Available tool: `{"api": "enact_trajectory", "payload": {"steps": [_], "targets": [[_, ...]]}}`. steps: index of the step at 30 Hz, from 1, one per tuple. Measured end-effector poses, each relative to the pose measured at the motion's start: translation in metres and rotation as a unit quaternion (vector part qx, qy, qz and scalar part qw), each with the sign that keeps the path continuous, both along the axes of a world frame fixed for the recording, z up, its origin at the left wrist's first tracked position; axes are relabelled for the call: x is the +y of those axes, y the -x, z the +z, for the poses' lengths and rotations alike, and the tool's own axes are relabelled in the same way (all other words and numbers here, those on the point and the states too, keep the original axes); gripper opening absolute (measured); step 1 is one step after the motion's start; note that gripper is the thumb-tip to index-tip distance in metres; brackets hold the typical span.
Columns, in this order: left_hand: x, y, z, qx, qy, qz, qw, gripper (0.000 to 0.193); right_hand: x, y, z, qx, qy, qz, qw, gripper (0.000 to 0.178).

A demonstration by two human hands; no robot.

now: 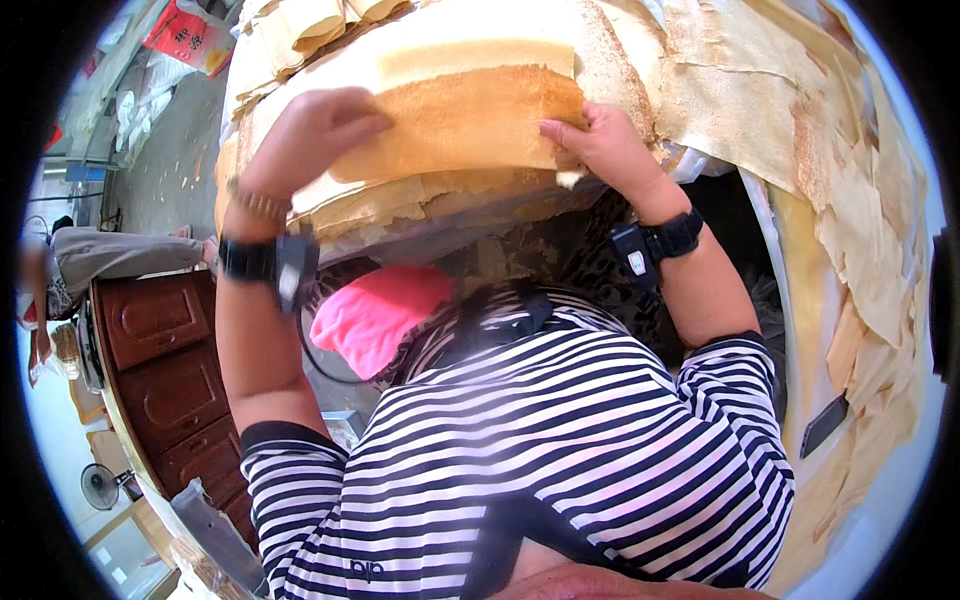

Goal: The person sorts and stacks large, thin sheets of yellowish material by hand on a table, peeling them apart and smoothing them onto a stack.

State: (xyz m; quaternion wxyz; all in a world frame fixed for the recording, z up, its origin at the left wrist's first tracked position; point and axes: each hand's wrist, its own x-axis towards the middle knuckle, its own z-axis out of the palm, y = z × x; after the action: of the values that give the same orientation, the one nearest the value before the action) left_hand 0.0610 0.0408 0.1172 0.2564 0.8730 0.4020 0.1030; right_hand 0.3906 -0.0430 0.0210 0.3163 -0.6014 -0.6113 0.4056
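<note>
A thin, floppy tan-orange sheet (460, 115), perhaps a flat pancake or bean-curd skin, is stretched between my hands above the worktop. My right hand (612, 148) pinches its right edge between thumb and fingers. At its left end is my left hand (318, 135), slightly blurred, with fingers closed together on the sheet's edge. A paler sheet (480, 58) shows just behind the stretched one. Beneath it, more sheets with ragged edges (430, 195) lie along the near side of the worktop.
Folded sheets (305, 25) sit at the far left, and broad overlapping sheets (740, 100) cover the right side. A phone (824, 428) lies at the right. A pink cloth (380, 318) is near my lap. Left stand a brown cabinet (165, 320), a fan (100, 487) and another person's leg (130, 250).
</note>
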Motion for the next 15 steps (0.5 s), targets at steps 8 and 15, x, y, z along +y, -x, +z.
{"api": "enact_trajectory", "payload": {"steps": [8,15], "targets": [[0.071,-0.021,-0.072,0.069,-0.016,0.02,0.997,0.027,0.029,0.0,-0.013,-0.021,-0.052,-0.138,0.989,0.06],[0.065,-0.026,-0.081,0.027,-0.056,0.039,0.997,0.025,-0.018,0.001,-0.002,-0.145,-0.441,-0.133,0.876,0.056]]}}
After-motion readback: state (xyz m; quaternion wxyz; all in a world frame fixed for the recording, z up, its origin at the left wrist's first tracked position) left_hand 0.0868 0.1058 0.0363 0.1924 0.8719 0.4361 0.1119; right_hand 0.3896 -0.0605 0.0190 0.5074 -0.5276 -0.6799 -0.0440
